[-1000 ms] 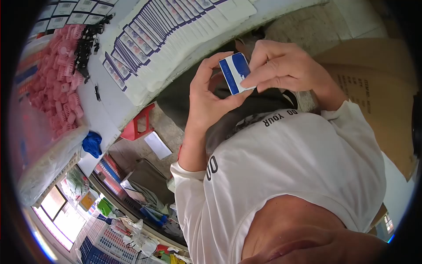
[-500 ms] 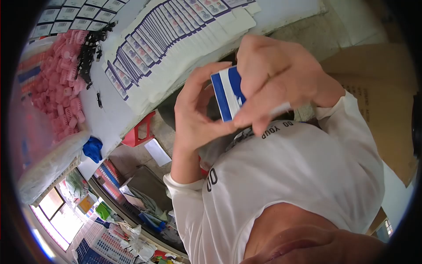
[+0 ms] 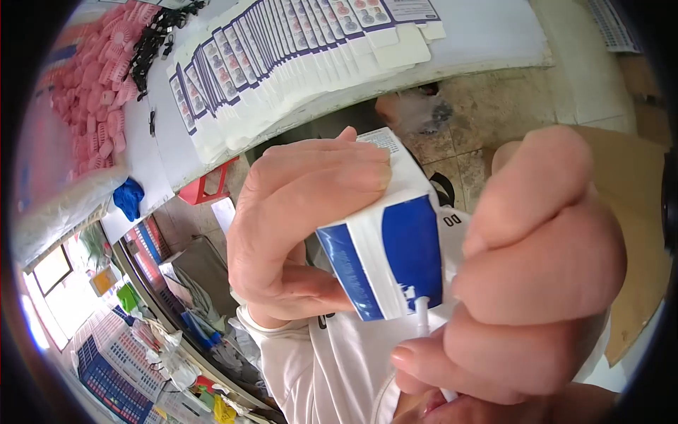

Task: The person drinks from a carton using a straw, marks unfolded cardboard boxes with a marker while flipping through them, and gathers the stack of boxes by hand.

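My left hand (image 3: 296, 201) is wrapped round a small blue and white drink carton (image 3: 411, 244), thumb and fingers on its sides. The carton is tilted, one end facing me. At the corner of that end a thin white straw (image 3: 422, 314) meets the carton. My right hand (image 3: 540, 275), large and close to the camera, has its fingers curled, with thumb and finger pinched round the straw. Part of the straw is hidden behind these fingers. Its other end shows at my mouth (image 3: 438, 403).
On the white table (image 3: 487, 53) ahead lies a fanned row of printed cards (image 3: 282, 49). Pink plastic parts (image 3: 99, 92) are heaped at the left beside black cables (image 3: 152, 42). A red stool (image 3: 205, 187) stands below the table edge. A cardboard box (image 3: 628, 212) is at the right.
The carton has come closer to the camera and turned. My right hand has moved from the carton down towards my mouth, and the straw now shows. The view has shifted.
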A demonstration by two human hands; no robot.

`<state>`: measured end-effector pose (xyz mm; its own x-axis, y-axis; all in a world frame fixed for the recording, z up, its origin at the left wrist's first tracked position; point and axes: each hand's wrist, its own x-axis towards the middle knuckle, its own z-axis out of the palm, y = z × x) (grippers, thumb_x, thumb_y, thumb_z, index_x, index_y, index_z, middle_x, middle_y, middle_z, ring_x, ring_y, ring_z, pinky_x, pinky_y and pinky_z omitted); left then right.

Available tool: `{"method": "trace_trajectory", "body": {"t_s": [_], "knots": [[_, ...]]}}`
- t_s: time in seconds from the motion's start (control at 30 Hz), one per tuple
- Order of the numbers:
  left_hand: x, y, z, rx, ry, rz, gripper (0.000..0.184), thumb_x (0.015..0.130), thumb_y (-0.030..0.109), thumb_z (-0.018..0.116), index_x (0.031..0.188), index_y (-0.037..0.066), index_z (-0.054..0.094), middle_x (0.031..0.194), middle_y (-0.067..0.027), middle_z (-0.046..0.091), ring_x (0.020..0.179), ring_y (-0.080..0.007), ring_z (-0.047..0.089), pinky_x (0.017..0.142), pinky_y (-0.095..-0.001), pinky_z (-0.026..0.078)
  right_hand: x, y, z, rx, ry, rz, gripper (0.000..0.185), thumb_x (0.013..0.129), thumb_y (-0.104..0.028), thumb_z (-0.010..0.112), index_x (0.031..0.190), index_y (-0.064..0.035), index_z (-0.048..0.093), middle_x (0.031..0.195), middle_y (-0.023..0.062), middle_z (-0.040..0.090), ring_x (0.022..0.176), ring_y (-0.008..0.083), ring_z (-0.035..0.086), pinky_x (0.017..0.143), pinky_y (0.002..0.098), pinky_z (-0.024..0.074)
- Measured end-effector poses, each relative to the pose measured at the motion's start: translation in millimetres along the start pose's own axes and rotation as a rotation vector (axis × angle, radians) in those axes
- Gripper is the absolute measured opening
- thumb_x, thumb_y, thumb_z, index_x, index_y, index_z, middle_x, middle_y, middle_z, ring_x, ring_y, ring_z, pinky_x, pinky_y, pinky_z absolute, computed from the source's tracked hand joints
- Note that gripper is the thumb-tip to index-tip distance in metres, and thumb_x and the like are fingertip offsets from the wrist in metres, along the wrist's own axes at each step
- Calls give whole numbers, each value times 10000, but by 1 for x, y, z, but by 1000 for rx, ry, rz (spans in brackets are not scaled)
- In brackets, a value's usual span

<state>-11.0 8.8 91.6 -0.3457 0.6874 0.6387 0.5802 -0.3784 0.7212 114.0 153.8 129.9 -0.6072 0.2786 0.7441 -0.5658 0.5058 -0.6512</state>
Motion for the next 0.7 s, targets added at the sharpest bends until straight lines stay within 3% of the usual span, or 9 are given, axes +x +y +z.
{"method": "trace_trajectory", "body": {"t_s": [0.3,0.4,0.43,0.5,0.53,0.6,0.7], "knots": [[14,16,31,-51,228,-72,665,621,307,893,1108,-62,631,1084,-235,648,1013,-338,649,935,-477,520,0,26,-13,163,68,-243,137,736,-270,804,839,-262,715,861,-98,527,788,123,467,591,294,304],[18,27,33,21,207,-153,595,676,290,853,1118,-17,598,1038,-210,665,1013,-316,646,947,-482,511,2,46,-54,158,-241,-66,526,725,-330,834,1154,-131,607,1079,33,592,936,228,540,682,358,409],[21,34,33,109,156,-170,537,747,279,804,1145,11,563,1018,-197,667,1013,-301,639,955,-489,504,1,50,-54,120,-282,-52,659,721,-350,844,1259,-87,571,1152,76,613,985,263,564,713,379,444],[27,39,31,242,61,-178,449,851,262,731,1185,56,511,988,-174,672,1008,-279,628,970,-507,491,-2,61,-40,22,-230,-144,733,730,-321,836,1309,-13,509,1235,145,603,1065,314,579,822,420,476],[29,38,30,288,20,-170,420,886,257,706,1198,73,493,980,-164,675,1003,-272,624,977,-518,484,-3,55,-49,-7,-353,-33,727,733,-301,833,1308,0,505,1249,159,598,1083,319,580,860,425,473],[31,33,29,305,-26,-131,417,884,259,706,1197,87,491,976,-152,681,982,-274,624,983,-544,477,-9,50,-54,-29,-428,75,700,738,-265,827,1294,16,507,1259,168,596,1091,316,586,899,420,470],[35,29,32,315,-79,-100,404,882,266,705,1189,108,495,953,-143,687,957,-275,626,980,-568,478,-23,52,-47,-19,-337,65,654,743,-216,821,1270,24,516,1240,157,608,1062,297,598,890,396,473]]}}
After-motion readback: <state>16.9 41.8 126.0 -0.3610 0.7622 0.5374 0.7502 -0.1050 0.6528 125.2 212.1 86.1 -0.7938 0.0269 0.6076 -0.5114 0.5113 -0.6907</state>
